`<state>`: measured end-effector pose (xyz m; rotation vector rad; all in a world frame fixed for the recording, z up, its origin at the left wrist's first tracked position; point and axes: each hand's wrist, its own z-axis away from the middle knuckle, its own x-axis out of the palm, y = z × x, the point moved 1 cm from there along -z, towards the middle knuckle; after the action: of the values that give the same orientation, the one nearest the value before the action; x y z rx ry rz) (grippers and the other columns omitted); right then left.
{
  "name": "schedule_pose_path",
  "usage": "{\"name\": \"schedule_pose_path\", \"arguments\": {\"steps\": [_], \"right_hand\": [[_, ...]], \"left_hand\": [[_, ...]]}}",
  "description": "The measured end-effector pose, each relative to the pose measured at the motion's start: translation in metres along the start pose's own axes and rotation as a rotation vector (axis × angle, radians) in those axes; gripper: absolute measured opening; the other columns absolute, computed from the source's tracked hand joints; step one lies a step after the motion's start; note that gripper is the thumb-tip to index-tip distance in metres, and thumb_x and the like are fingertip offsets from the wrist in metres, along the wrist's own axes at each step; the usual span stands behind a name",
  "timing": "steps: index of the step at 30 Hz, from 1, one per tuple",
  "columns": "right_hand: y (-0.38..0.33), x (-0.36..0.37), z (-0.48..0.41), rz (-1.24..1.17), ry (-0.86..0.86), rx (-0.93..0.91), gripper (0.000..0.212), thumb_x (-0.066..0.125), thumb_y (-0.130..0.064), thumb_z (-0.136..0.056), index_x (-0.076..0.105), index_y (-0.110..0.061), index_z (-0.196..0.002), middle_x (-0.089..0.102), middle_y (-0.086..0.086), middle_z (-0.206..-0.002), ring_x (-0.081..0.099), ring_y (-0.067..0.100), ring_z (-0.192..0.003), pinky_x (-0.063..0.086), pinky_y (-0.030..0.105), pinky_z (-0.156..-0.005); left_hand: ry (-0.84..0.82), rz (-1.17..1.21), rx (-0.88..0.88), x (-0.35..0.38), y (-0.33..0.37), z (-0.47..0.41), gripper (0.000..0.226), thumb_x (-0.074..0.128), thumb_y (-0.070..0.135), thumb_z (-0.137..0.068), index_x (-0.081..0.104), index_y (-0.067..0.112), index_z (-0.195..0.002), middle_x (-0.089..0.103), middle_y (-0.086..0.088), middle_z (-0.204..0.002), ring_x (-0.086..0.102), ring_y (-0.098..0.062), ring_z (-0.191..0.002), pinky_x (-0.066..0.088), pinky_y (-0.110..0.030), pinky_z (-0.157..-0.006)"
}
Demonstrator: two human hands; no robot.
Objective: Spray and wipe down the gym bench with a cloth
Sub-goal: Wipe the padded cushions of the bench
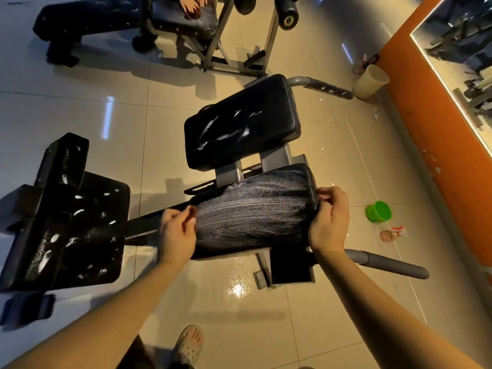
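Note:
The gym bench has a black back pad [241, 123] streaked with white foam and a nearer seat pad just below it. A dark, streaky cloth [253, 211] lies stretched across that seat pad and hides most of it. My left hand [177, 233] pinches the cloth's left end with curled fingers. My right hand [330, 219] pinches its right end at the pad's corner. A wide black pad [69, 225] at the left carries several white foam blobs. No spray bottle is in view.
Grey handles [388, 263] stick out on the bench's right. A green cup [378, 212] and a plastic wrapper [393, 233] lie on the tiled floor near the orange wall [426, 145]. A beige bin [370, 81] stands beyond. Another person's hands [192, 5] rest on a far bench. Wet patch [237, 288] underfoot.

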<state>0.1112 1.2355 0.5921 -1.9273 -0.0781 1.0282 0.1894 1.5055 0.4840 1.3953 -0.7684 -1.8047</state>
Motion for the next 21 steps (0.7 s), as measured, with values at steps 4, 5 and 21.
{"name": "schedule_pose_path", "arguments": {"steps": [4, 5, 21], "right_hand": [[-0.003, -0.001, -0.001, 0.009, -0.011, 0.010, 0.028, 0.035, -0.012, -0.088, 0.060, -0.009, -0.102, 0.057, 0.009, -0.103, 0.051, 0.019, -0.094, 0.040, 0.019, -0.080], [-0.004, -0.002, -0.001, 0.016, -0.015, 0.012, 0.028, 0.035, -0.012, -0.089, 0.059, -0.009, -0.102, 0.057, 0.009, -0.103, 0.051, 0.019, -0.094, 0.039, 0.018, -0.079], [-0.004, -0.004, 0.003, 0.059, -0.021, 0.011, 0.022, 0.038, -0.006, -0.095, 0.057, -0.012, -0.104, 0.057, 0.005, -0.104, 0.051, 0.014, -0.092, 0.043, 0.020, -0.080]], "left_hand": [[-0.090, 0.198, 0.316, 0.036, 0.091, 0.059, 0.038, 0.060, 0.017, -0.102, 0.062, 0.010, -0.140, 0.049, -0.001, -0.118, 0.050, -0.015, -0.104, 0.047, -0.012, -0.086], [-0.146, 0.216, 0.420, 0.043, 0.111, 0.073, 0.038, 0.060, 0.017, -0.101, 0.062, 0.012, -0.139, 0.049, 0.000, -0.117, 0.051, -0.016, -0.105, 0.048, -0.018, -0.089], [-0.173, 0.200, 0.333, 0.053, 0.150, 0.020, 0.042, 0.058, 0.031, -0.103, 0.058, 0.016, -0.142, 0.045, 0.005, -0.122, 0.055, -0.013, -0.107, 0.055, -0.026, -0.090]]}}
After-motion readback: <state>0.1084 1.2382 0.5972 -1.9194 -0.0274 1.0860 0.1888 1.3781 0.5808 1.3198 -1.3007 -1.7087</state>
